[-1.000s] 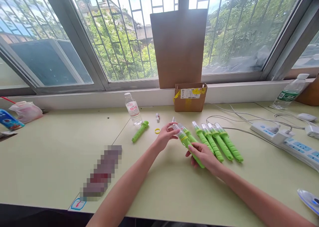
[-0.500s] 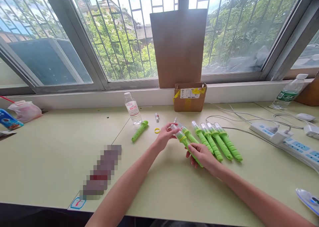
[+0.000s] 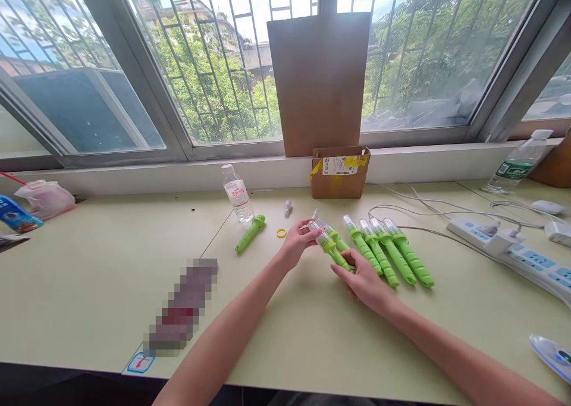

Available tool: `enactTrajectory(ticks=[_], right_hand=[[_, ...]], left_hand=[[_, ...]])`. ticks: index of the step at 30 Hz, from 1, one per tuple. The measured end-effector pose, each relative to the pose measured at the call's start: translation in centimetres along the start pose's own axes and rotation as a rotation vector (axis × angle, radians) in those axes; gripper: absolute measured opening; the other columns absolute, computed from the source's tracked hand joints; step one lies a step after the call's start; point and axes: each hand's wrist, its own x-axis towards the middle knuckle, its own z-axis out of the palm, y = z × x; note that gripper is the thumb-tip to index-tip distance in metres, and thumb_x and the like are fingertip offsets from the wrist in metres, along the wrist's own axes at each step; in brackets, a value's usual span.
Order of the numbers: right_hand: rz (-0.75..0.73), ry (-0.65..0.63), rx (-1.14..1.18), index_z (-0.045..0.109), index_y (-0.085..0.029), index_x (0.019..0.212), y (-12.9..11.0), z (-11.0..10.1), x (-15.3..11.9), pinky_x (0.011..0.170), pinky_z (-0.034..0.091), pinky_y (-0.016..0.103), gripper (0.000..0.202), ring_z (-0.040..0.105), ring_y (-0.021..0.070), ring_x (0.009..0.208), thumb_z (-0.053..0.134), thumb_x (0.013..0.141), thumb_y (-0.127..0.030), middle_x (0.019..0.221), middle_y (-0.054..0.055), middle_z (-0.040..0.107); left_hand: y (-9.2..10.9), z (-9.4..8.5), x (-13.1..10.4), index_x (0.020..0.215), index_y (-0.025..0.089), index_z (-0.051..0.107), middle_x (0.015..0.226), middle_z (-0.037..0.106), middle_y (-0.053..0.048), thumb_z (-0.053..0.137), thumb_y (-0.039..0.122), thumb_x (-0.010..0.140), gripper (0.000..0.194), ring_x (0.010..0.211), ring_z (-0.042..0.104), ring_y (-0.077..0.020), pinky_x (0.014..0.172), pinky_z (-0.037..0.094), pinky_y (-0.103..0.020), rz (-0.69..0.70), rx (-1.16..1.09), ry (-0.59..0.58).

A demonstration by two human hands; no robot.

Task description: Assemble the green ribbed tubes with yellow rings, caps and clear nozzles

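Note:
In my left hand [image 3: 301, 242] is the clear cap end of a green plastic stick [image 3: 332, 249], the fingers pinched around it. My right hand [image 3: 363, 278] has its thumb and fingers around the lower end of the same stick. Just behind lies another green stick [image 3: 341, 241] with a clear top, partly covered by the held one. To the right, several capped green sticks [image 3: 377, 251] lie side by side. Left of my hands are a yellow ring [image 3: 281, 233], a small clear-and-white piece [image 3: 288, 207] and a green stick without a clear cap [image 3: 250, 234].
A water bottle [image 3: 238, 195] stands behind the uncapped stick. At the back is a cardboard box [image 3: 339, 183]. Cables and a power strip [image 3: 517, 251] lie on the right, with another bottle [image 3: 513, 165] behind. A blurred-out object [image 3: 182, 308] lies at front left.
My right hand has shifted its hold on the stick, the fingers now straighter and the lower end less exposed. The small clear-and-white piece has moved slightly right and turned.

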Motion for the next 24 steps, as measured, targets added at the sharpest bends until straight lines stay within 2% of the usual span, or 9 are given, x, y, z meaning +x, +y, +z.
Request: enactTrajectory(ticks=[5,9,12,14,16,20,24], right_hand=[[-0.035,-0.006,-0.001,0.056,-0.021,0.086,0.2,-0.2,0.3,0.043,0.037,0.024,0.026,0.05,0.011,0.05,0.051,0.087,-0.046,0.073,0.0,0.058],[0.003,-0.102,0.065,0.053,-0.02,0.072,0.5,-0.3,0.5,0.04,0.035,0.025,0.038,0.046,0.0108,0.043,0.043,0.09,-0.052,0.06,0.0,0.055],[0.014,-0.151,0.125,0.052,-0.02,0.068,0.4,-0.3,0.5,0.037,0.033,0.025,0.042,0.043,0.0096,0.039,0.04,0.09,-0.054,0.06,0.0,0.054],[-0.001,-0.113,0.107,0.052,-0.02,0.067,0.2,-0.2,0.4,0.038,0.032,0.025,0.042,0.042,0.0095,0.04,0.041,0.089,-0.054,0.059,0.0,0.053],[-0.046,-0.023,0.022,0.056,-0.019,0.071,0.0,-0.1,0.3,0.042,0.033,0.026,0.038,0.043,0.011,0.044,0.046,0.088,-0.053,0.059,0.0,0.053],[-0.137,0.141,-0.159,0.063,-0.02,0.095,-0.4,-0.1,0.1,0.055,0.038,0.028,0.033,0.048,0.0158,0.059,0.055,0.083,-0.049,0.068,0.001,0.058],[-0.158,0.11,-0.194,0.063,-0.02,0.089,-0.6,-0.2,0.1,0.053,0.035,0.027,0.03,0.045,0.0149,0.057,0.051,0.086,-0.047,0.065,0.0,0.055]], left_hand=[[-0.1,-0.2,0.2,0.104,0.012,0.057,0.09,0.069,-0.01,0.08,0.027,0.065,0.048,0.083,0.066,-0.0198,0.09,0.048,-0.045,0.002,-0.015,0.003],[-0.1,-0.3,0.2,0.106,0.013,0.057,0.091,0.069,-0.01,0.08,0.029,0.065,0.05,0.087,0.065,-0.0213,0.091,0.047,-0.046,0.019,-0.034,-0.032],[0.1,-0.2,0.1,0.108,0.013,0.057,0.095,0.068,-0.011,0.079,0.029,0.067,0.05,0.088,0.065,-0.0211,0.089,0.047,-0.044,0.032,-0.059,-0.073],[0.3,0.0,-0.1,0.111,0.014,0.056,0.101,0.067,-0.012,0.078,0.029,0.068,0.05,0.09,0.064,-0.021,0.09,0.047,-0.044,0.036,-0.081,-0.096],[0.4,0.3,-0.3,0.113,0.016,0.056,0.105,0.066,-0.012,0.077,0.03,0.07,0.051,0.093,0.064,-0.0215,0.09,0.048,-0.044,0.029,-0.081,-0.098],[0.2,0.7,-0.5,0.108,0.016,0.06,0.102,0.067,-0.012,0.072,0.041,0.073,0.044,0.091,0.066,-0.0235,0.085,0.051,-0.045,-0.02,0.024,-0.075],[0.0,0.6,-0.5,0.101,0.012,0.063,0.096,0.068,-0.012,0.072,0.044,0.073,0.043,0.085,0.067,-0.0229,0.085,0.051,-0.044,-0.022,0.061,-0.099]])
